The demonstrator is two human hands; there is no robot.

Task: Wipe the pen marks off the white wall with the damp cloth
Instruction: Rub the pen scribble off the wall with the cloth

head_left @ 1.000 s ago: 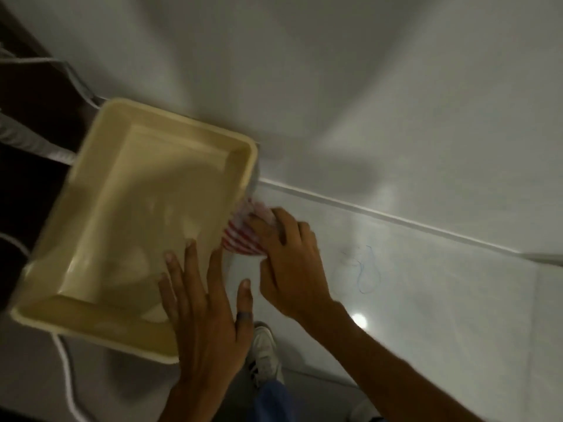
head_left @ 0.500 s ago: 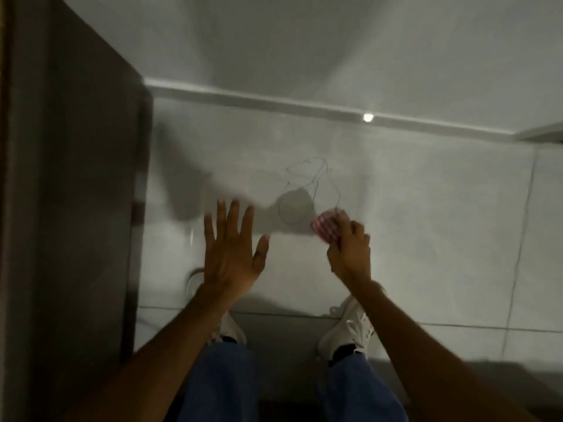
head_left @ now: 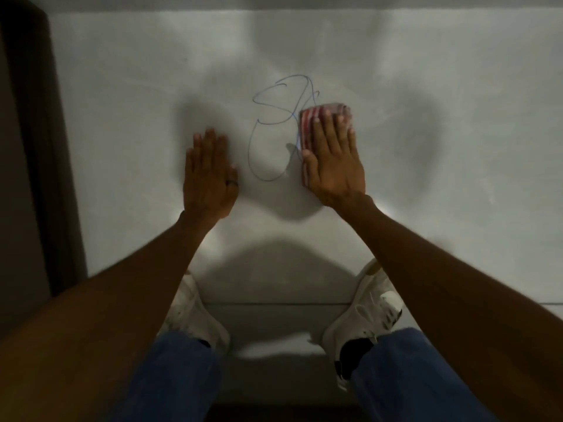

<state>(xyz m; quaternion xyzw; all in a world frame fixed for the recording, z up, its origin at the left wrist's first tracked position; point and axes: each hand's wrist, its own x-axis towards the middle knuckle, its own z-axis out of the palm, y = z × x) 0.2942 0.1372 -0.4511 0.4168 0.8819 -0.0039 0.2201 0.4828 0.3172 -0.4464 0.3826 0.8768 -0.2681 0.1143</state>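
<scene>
Pressing our right hand [head_left: 333,159] flat on the red-and-white striped cloth [head_left: 307,123], we pin it against the white wall [head_left: 122,102]. Fingers are laid out straight and close together, not curled, so the cloth sits under the palm and fingers, not pinched. Cloth pokes out past the fingertips at the top and along the thumb side; the rest is hidden under the hand. Blue pen marks [head_left: 274,129], a looping scribble, lie just left of the cloth, with the cloth's left edge touching or overlapping the right strokes; the exact overlap is hard to tell.

Our left hand [head_left: 210,175] is flat on the wall too, fingers together and extended, holding nothing, left of the scribble and apart from it. Dark ring [head_left: 232,183] on one finger. The scribble sits between our two hands.

Below, white sneakers [head_left: 365,315] and blue jeans [head_left: 182,376] show, toes near the wall's base. Dark door frame [head_left: 36,147] runs down the left edge.
</scene>
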